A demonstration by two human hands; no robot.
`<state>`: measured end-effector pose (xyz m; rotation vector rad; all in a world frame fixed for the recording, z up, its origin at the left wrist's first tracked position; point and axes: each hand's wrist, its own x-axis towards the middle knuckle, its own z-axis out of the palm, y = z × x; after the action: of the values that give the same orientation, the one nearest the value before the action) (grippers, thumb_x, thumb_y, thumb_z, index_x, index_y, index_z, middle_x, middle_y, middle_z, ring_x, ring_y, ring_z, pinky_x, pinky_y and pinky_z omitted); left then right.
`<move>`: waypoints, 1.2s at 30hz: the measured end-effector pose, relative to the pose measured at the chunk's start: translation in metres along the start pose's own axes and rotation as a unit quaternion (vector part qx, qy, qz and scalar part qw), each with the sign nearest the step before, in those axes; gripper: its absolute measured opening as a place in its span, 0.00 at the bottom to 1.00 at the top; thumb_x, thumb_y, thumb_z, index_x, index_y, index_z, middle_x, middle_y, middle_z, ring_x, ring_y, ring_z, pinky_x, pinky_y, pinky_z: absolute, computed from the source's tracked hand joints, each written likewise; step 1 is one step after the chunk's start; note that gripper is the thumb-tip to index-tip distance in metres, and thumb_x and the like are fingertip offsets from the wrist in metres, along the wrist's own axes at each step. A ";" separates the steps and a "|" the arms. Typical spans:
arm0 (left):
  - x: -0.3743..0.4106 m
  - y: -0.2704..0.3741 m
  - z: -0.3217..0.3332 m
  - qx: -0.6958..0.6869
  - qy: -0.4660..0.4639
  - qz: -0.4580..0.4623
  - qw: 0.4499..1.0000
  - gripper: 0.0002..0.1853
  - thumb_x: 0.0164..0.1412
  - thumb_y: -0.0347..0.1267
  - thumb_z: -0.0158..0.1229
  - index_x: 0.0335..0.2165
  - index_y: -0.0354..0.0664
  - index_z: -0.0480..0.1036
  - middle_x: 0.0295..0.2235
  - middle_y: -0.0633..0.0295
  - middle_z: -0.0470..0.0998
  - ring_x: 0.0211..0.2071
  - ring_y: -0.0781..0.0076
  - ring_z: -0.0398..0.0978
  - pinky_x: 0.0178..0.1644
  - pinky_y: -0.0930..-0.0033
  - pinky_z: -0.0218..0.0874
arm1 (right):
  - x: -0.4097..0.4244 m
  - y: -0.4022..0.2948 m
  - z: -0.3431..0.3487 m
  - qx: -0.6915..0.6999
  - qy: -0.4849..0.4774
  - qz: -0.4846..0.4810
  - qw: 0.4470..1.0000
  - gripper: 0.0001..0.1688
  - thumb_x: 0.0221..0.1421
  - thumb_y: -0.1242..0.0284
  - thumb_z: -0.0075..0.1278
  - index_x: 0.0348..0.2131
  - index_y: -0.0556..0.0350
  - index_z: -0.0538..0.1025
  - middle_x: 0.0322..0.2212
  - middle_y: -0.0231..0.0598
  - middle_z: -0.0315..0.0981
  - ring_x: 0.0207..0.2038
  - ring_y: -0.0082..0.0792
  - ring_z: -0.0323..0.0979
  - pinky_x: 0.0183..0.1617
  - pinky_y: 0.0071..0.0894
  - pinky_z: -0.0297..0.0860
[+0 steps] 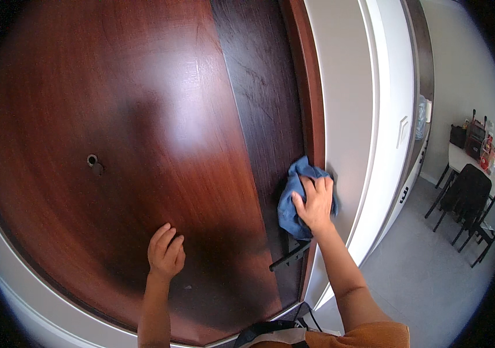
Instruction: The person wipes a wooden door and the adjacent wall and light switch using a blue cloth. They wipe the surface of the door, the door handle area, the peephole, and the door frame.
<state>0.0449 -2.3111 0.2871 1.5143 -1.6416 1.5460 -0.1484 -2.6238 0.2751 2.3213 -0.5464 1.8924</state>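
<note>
A blue cloth lies bunched under my right hand, whose fingers press it against the dark edge strip and red-brown frame of a wooden door. Just below the cloth, a black door handle sticks out to the left. My left hand is before the lower middle of the door with its fingers slightly curled and holds nothing; whether it touches the surface I cannot tell. Farther left on the door is a round peephole with its small cover hanging beside it.
Right of the door frame run a grey wall strip and a white panel bearing a wall switch. Farther right, a black chair stands by a white table holding several items. Grey floor lies below.
</note>
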 end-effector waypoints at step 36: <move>-0.006 0.002 -0.001 0.023 0.008 0.019 1.000 0.05 0.51 0.24 0.52 0.29 0.34 0.72 0.36 0.54 0.70 0.44 0.55 0.68 0.44 0.62 0.65 | -0.049 -0.016 0.041 0.111 -0.034 0.058 0.992 0.44 0.34 0.70 0.56 0.51 0.65 0.57 0.48 0.58 0.54 0.52 0.63 0.52 0.58 0.53 0.48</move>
<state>0.0448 -2.3079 0.2822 1.4985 -1.6456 1.6224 -0.1133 -2.6109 0.2213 2.5519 -0.5123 2.0252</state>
